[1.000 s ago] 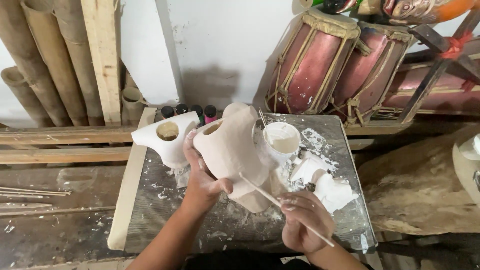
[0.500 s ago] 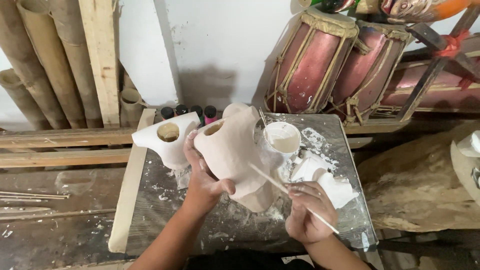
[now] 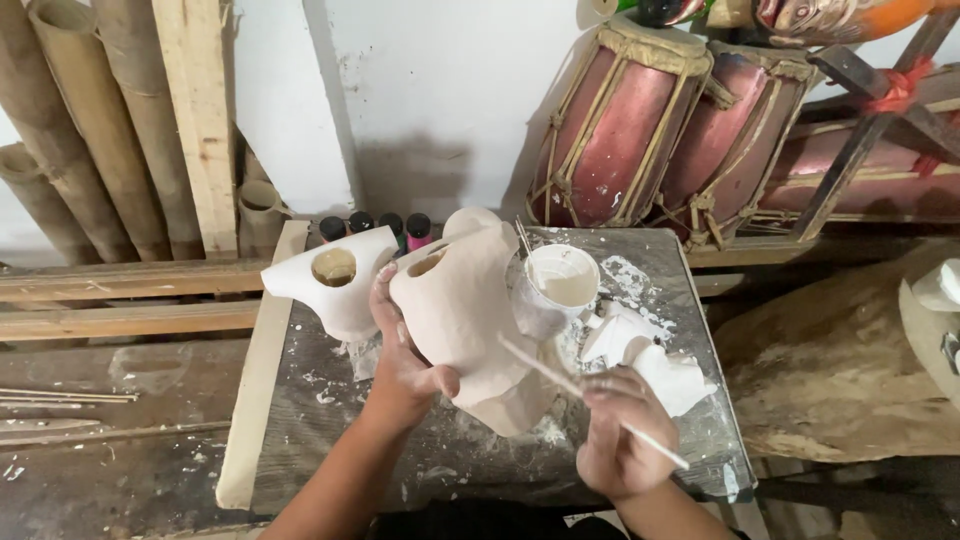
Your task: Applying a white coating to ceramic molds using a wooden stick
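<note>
Bamboo poles (image 3: 60, 120) lean against the wall at ten o'clock, with a pale wooden plank (image 3: 200, 110) upright just beside them. Below, at nine o'clock, long timber beams (image 3: 110, 300) lie flat, and thin sticks (image 3: 60, 396) rest on the dark floor. A white moulded form (image 3: 335, 280) with a round hole stands on the grey, paint-spattered board (image 3: 400, 460), and small dark bottles (image 3: 375, 224) line up behind it at twelve o'clock.

At the centre, the left hand (image 3: 405, 365) grips the tan carved figure (image 3: 470, 320), thumb pressed on its front and fingers wrapped behind, holding it tilted above the board. A white cup of pale paint (image 3: 562, 278) stands just beside the figure at one o'clock, and crumpled white scraps (image 3: 655, 365) lie near it.

At five o'clock, the right hand (image 3: 615, 435) is clenched around a thin white stick (image 3: 590, 402), whose upper end touches the figure's lower right side; whether it carries bristles is hidden.

At two o'clock, two red drums (image 3: 670, 130) laced with cord lean against the wall, and a rough wooden slab (image 3: 830, 370) lies at three o'clock.
</note>
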